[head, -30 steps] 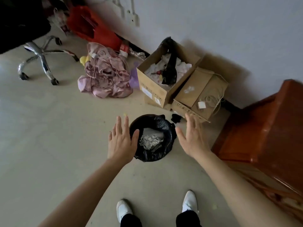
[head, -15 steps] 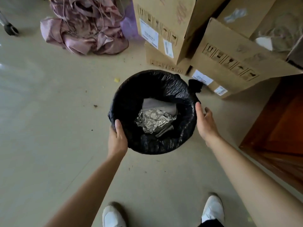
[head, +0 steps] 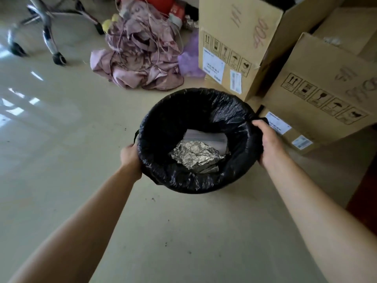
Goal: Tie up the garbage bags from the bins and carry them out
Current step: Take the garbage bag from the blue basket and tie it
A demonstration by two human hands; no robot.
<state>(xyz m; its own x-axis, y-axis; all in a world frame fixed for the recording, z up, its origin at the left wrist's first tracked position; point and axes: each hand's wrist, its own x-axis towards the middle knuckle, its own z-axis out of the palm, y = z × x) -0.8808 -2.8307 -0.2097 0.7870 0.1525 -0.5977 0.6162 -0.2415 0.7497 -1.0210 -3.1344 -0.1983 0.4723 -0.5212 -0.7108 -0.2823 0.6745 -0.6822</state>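
Beige floor [head: 61, 150] spreads under me, with a chair base [head: 43, 27] and pink cloth heap [head: 138, 58] far left. My left hand [head: 130, 158] has its grip closed on the black garbage bag [head: 163, 123] lining the bin, crumpled foil [head: 193, 156] inside. My right hand [head: 267, 144] clutches the bag's opposite rim, beside cardboard boxes [head: 318, 82].

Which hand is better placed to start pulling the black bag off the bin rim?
Probably the right hand: it pinches a gathered tab of the black plastic garbage bag at the rim. The left hand only grips the side.
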